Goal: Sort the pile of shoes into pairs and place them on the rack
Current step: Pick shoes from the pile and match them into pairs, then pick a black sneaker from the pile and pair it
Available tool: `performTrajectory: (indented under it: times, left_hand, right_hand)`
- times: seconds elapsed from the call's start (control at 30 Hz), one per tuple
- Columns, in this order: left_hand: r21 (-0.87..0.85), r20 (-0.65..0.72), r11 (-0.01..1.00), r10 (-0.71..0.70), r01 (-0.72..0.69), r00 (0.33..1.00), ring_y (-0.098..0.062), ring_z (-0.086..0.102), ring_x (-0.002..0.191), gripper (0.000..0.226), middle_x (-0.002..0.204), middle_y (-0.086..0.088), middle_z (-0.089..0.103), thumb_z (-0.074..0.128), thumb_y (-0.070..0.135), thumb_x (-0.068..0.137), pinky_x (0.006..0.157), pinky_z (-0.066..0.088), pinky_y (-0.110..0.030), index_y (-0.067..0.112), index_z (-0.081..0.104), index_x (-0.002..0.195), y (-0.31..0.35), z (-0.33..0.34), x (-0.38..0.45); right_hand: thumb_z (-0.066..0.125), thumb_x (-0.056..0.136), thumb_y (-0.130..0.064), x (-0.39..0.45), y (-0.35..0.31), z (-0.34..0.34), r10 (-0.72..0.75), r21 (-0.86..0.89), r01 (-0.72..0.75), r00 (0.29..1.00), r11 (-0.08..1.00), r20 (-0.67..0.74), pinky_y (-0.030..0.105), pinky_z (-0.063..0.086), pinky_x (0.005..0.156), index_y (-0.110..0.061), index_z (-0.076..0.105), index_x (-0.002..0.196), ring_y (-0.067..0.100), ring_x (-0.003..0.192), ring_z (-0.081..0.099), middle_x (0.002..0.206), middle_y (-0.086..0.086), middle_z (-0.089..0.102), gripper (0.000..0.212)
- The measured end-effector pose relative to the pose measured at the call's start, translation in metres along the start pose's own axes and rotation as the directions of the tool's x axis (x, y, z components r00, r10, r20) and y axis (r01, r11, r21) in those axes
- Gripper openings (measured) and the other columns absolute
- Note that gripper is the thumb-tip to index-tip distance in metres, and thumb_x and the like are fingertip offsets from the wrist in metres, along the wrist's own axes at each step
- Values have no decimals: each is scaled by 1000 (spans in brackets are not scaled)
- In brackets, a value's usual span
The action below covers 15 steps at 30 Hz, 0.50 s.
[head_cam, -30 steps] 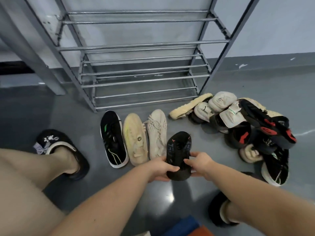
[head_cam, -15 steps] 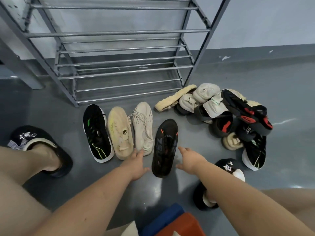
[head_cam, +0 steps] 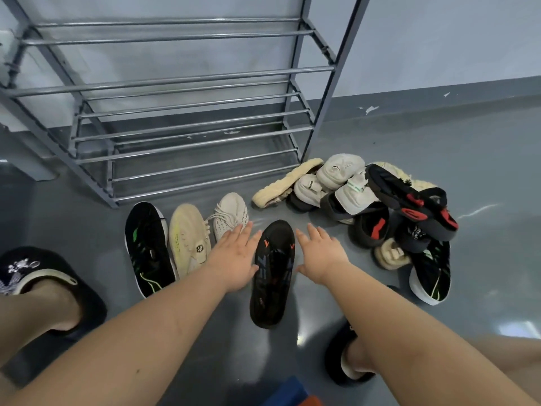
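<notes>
On the grey glossy floor [head_cam: 439,303] in front of the grey metal shoe rack [head_cam: 187,133], a black slipper with orange marks and pale lettering [head_cam: 273,271] lies flat, toe toward the rack, between the person's two hands. A second ago both hands gripped this slipper at its heel end and held it tilted above the floor; half a second ago it was already down and the hands were just off its sides; now the left hand [head_cam: 234,259] and the right hand [head_cam: 320,253] are both spread, fingers straight and pointing forward, holding nothing. The left one lies beside the slipper's left edge, perhaps brushing it, partly over a cream knit laced sneaker [head_cam: 231,213] — whether it touches that shoe cannot be told. The right hand hovers just beside the slipper's right edge. Left of the cream sneaker, side by side as before, sit a pale yellow knit sneaker [head_cam: 188,238] and a black sneaker with green accents and a white sole [head_cam: 147,247]. To the right, the unsorted pile of beige, cream, black and red shoes [head_cam: 380,209] looks unchanged, and the rack's rails carry no shoes. The person's feet wear black slippers with white print [head_cam: 32,271] — one at the left edge, one lower right.
</notes>
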State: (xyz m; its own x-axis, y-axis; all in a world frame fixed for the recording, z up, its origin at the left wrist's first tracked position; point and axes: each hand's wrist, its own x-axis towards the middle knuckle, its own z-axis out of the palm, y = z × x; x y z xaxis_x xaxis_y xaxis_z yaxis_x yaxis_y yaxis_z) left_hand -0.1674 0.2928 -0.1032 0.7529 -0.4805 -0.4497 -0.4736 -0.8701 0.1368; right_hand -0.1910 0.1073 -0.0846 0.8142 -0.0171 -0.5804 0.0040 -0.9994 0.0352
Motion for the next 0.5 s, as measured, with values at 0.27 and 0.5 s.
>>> performTrajectory:
  times: [0.27,0.5]
  left_hand:
    - [41,-96,995,93,-90,991,-23,-6,148,72,159,-7,-13,34,43,98,119,1,-36,17,-7,151,26,-76,51]
    - [74,-88,971,232,-226,969,-22,-5,148,74,160,-7,-11,36,45,97,120,0,-35,18,-6,151,82,-101,101]
  right_hand:
    - [56,88,-46,14,67,-71,-51,-131,30,985,991,-165,42,25,114,-16,23,148,30,140,25,152,10,27,74]
    - [52,89,-50,-15,192,-71,80,-311,-82,997,947,-19,42,22,117,-20,16,152,28,144,20,157,8,20,79]
